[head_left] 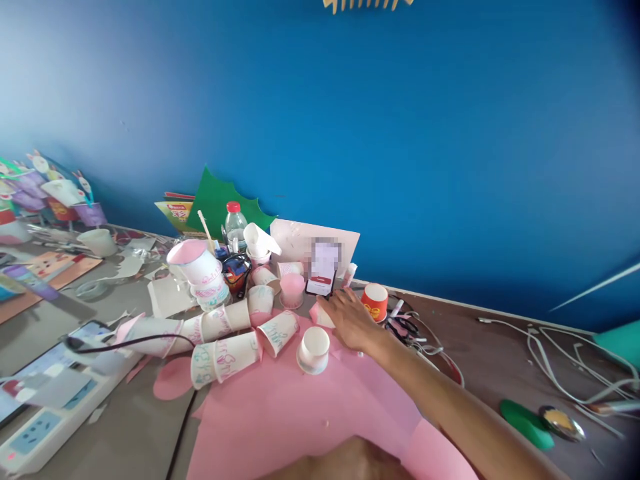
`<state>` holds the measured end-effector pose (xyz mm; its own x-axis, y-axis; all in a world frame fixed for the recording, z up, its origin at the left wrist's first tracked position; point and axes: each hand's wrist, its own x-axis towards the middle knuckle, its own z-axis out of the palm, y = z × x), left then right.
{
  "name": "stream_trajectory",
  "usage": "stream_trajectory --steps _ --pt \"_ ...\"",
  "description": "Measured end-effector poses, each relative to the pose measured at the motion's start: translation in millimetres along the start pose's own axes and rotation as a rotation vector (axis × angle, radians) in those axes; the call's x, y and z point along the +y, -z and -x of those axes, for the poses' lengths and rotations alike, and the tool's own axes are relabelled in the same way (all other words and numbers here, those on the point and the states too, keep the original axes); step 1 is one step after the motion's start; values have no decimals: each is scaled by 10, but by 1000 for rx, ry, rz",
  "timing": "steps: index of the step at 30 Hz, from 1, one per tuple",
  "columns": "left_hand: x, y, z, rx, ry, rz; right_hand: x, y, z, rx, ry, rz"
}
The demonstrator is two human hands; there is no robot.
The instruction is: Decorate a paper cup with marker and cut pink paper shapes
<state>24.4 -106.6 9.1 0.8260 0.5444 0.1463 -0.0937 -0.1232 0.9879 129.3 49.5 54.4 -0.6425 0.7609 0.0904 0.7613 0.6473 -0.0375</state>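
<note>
My right hand (347,317) reaches over the pink sheet to the back of the desk, fingers stretched out and apart. Its fingertips are at the lower edge of a propped-up phone (323,267), above a pink-and-white paper cup (323,316) lying partly under the hand. Whether they touch either one I cannot tell. My left hand (350,460) shows only as a dark back of the hand at the bottom edge, over the pink sheet (270,420); its fingers are hidden. Between the hands a white paper cup (314,348) stands on the sheet.
Several decorated paper cups (235,357) lie left of the sheet, near a stack of cups (197,267). A power strip (60,420) is at left. Right of my hand stand a red cup (375,301) and white cables (555,353). A blue wall (425,147) bounds the desk.
</note>
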Motion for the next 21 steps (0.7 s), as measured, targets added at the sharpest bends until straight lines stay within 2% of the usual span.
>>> stream_trajectory --steps 4,6,8,11,14,17,21 --pt "-3 9 0 26 7 50 119 222 -8 128 -133 -104" --pt "-8 1 -12 36 11 72 181 379 33 320 -238 -337" --pt "-16 -12 -21 43 23 91 223 504 69 422 -271 -535" --pt "-31 -24 -21 56 52 106 238 565 66 437 -254 -664" --pt "-51 -25 -13 70 85 104 186 497 -39 403 -310 -649" --pt "-80 -31 -30 69 111 98 35 428 -262 309 -339 -605" --pt "-134 -46 -121 18 119 90 -287 471 -711 291 -283 -588"
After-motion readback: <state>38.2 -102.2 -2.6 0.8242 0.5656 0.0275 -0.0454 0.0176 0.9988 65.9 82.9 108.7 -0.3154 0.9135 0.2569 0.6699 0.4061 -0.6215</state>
